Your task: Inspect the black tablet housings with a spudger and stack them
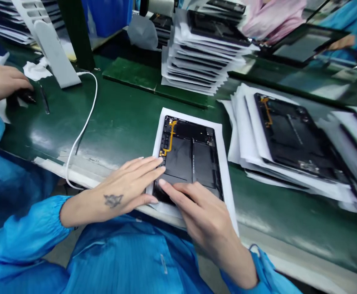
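Note:
An opened tablet with black inner parts and an orange flex cable lies on a white sheet in front of me. My left hand is flat with fingers stretched out, its fingertips at the tablet's left edge. Over the tablet's lower part, my right hand has one digit reaching toward the lower left corner and the other fingers curled under. Whatever those curled fingers may hold is hidden.
To the right, another opened tablet tops a pile with white sheets. A taller stack stands behind. A white cable loops down at left by a grey-white stand. Another person's hand rests at far left.

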Action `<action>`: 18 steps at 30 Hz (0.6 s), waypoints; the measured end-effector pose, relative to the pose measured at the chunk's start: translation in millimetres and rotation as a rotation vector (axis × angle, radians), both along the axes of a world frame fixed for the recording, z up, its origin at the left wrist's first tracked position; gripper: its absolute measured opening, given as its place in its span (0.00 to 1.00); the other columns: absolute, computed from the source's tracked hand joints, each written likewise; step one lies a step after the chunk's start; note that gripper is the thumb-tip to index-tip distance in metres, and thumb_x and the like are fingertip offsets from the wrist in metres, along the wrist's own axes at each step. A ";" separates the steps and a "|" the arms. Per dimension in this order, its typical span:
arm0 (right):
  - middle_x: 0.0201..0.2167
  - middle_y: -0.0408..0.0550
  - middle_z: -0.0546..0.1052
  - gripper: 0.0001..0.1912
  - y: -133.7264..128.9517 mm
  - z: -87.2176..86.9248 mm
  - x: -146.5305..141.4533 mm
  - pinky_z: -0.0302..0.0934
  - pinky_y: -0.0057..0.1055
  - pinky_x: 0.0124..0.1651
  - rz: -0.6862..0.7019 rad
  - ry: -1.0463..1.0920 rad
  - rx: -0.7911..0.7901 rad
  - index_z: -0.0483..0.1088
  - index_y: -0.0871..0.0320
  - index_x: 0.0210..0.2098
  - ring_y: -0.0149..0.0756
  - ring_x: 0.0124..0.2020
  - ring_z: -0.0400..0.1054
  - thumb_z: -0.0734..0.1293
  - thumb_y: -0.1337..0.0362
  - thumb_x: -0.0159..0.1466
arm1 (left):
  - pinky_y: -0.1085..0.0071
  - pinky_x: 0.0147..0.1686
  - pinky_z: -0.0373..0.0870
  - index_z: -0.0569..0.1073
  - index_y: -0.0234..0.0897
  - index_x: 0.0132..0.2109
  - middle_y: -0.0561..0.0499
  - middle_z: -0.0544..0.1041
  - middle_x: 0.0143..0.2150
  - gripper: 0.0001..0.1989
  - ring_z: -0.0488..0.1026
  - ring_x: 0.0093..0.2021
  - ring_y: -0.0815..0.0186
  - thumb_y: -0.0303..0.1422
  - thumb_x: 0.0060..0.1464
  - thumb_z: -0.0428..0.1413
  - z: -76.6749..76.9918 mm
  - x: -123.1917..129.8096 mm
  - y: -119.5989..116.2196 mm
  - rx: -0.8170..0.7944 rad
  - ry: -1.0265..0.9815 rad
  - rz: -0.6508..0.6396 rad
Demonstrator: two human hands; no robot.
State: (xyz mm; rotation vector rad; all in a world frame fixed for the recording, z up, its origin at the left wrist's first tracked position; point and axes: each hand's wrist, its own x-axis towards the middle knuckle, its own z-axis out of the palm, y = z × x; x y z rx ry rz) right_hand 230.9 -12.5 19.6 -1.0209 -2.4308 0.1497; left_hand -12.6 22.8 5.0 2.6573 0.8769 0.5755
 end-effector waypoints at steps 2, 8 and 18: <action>0.45 0.52 0.78 0.24 -0.8 -4.6 -0.4 0.67 0.31 0.43 -0.022 0.032 0.008 0.67 0.60 0.61 0.35 0.42 0.71 0.60 0.80 0.68 | 0.56 0.73 0.53 0.50 0.34 0.74 0.43 0.53 0.75 0.32 0.49 0.75 0.59 0.43 0.71 0.48 -2.0 0.6 -0.4 -0.017 0.033 0.003; 0.43 0.53 0.79 0.19 -2.8 -8.9 -3.5 0.69 0.28 0.40 -0.032 0.020 0.039 0.74 0.61 0.53 0.34 0.40 0.74 0.61 0.79 0.67 | 0.57 0.74 0.51 0.54 0.32 0.72 0.41 0.57 0.74 0.28 0.52 0.74 0.59 0.40 0.72 0.46 -1.0 5.5 -5.4 0.031 0.022 0.019; 0.42 0.54 0.80 0.18 0.4 -2.3 -6.0 0.70 0.29 0.38 0.007 -0.019 0.045 0.74 0.60 0.51 0.34 0.38 0.74 0.60 0.79 0.67 | 0.56 0.70 0.58 0.61 0.27 0.67 0.38 0.64 0.70 0.25 0.59 0.71 0.57 0.39 0.72 0.48 2.5 8.2 -3.8 0.119 -0.004 0.032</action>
